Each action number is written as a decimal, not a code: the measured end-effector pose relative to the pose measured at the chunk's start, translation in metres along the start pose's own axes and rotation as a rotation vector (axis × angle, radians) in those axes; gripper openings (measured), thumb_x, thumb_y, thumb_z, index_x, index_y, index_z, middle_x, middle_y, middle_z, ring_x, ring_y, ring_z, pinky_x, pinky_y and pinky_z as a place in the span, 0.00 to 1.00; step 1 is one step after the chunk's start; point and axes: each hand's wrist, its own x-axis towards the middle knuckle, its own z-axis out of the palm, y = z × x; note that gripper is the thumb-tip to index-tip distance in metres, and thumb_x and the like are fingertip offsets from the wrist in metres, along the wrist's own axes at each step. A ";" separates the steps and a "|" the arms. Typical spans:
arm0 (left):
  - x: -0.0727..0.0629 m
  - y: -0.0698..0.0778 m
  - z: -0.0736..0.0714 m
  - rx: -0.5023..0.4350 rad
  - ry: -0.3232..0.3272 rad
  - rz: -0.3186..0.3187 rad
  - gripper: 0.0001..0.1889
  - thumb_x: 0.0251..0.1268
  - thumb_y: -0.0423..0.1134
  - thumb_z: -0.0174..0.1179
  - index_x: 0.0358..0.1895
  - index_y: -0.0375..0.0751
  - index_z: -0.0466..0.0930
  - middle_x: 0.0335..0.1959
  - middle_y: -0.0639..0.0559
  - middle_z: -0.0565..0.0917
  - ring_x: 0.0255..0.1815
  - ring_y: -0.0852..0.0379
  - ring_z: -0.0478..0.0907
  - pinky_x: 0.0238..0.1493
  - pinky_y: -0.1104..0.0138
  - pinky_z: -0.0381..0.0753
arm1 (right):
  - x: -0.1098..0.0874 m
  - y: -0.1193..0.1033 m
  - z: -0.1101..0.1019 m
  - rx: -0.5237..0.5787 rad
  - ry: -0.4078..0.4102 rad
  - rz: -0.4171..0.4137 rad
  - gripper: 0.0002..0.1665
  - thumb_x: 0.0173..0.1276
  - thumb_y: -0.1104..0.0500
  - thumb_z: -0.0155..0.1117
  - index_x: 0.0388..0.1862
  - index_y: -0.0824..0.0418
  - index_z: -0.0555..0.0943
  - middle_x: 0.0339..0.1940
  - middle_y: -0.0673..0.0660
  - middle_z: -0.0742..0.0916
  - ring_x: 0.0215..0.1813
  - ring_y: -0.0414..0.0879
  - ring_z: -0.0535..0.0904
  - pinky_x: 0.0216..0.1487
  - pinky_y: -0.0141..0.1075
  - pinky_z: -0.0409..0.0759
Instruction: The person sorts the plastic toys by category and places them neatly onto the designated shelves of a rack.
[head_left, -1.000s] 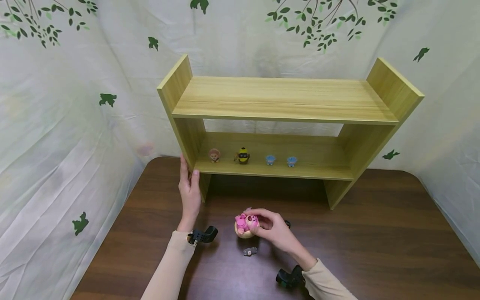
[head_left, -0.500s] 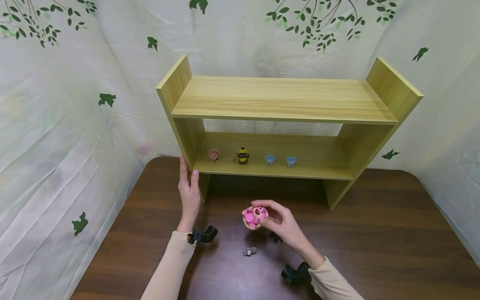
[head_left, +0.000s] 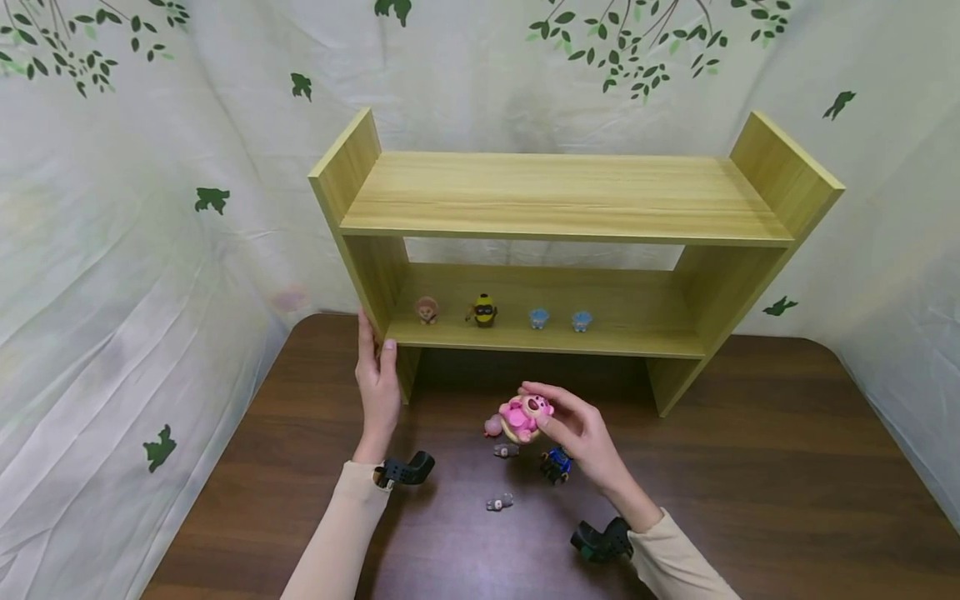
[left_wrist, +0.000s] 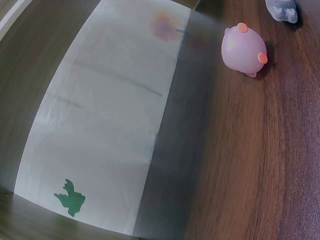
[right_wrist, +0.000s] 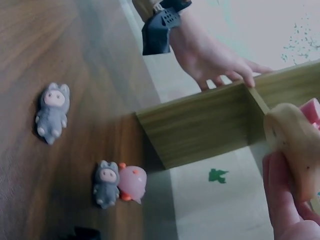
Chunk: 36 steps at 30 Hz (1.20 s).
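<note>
Resting between the thumb and fingers of the right hand [head_left: 581,433], one pink bear-like figure [head_left: 527,414] is held above the surface [head_left: 787,467], on the near side of the shelf unit [head_left: 562,192]; this grip is narrowed on the figure. The left hand [head_left: 377,383] is laid along the unit's left side panel, its fingers straight, its thumb by the front edge.

Four more figures are seen on the surface: two grey figures [right_wrist: 52,112] with upright ears, lying face up; one smooth, round pale pink figure [left_wrist: 244,49] with orange feet, just beside the farther grey one; and one blue-and-black figure [head_left: 557,463], near the right hand. Four are lined up on the lower shelf, left to right: one tan-maned figure [head_left: 427,310], one yellow-and-black figure [head_left: 484,312] and two small blue figures [head_left: 538,318].

Pale, straight-grained wood is shown by the unit, dark brown grain by the surface. Both are backed by creased whitish cloth [head_left: 247,133], printed with green leaves.
</note>
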 end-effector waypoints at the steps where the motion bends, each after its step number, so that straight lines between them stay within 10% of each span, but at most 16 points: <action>1: 0.000 0.000 0.000 -0.002 0.001 -0.001 0.30 0.73 0.26 0.43 0.74 0.30 0.45 0.73 0.36 0.55 0.71 0.46 0.56 0.64 0.67 0.59 | 0.000 -0.001 -0.001 0.010 -0.003 0.001 0.21 0.68 0.75 0.51 0.60 0.78 0.70 0.57 0.77 0.75 0.58 0.47 0.76 0.54 0.34 0.74; 11: -0.001 0.000 0.000 -0.003 0.001 -0.011 0.30 0.73 0.26 0.43 0.74 0.29 0.44 0.74 0.36 0.54 0.71 0.46 0.55 0.66 0.56 0.57 | 0.001 -0.009 -0.014 0.121 -0.010 0.079 0.20 0.71 0.70 0.46 0.60 0.79 0.66 0.60 0.61 0.78 0.54 0.49 0.78 0.44 0.40 0.80; 22: -0.001 0.000 0.000 -0.008 0.005 -0.013 0.30 0.72 0.26 0.43 0.75 0.32 0.44 0.74 0.36 0.53 0.71 0.46 0.54 0.66 0.62 0.57 | 0.002 -0.018 -0.029 0.100 0.025 0.076 0.22 0.71 0.70 0.40 0.59 0.80 0.67 0.59 0.72 0.76 0.54 0.48 0.77 0.47 0.38 0.79; 36: -0.001 -0.001 0.001 -0.016 0.005 -0.006 0.30 0.72 0.25 0.43 0.74 0.28 0.44 0.73 0.35 0.54 0.71 0.45 0.54 0.64 0.67 0.58 | 0.002 -0.031 -0.035 -0.010 0.049 0.115 0.35 0.57 0.77 0.65 0.64 0.73 0.66 0.59 0.68 0.71 0.52 0.47 0.76 0.48 0.34 0.78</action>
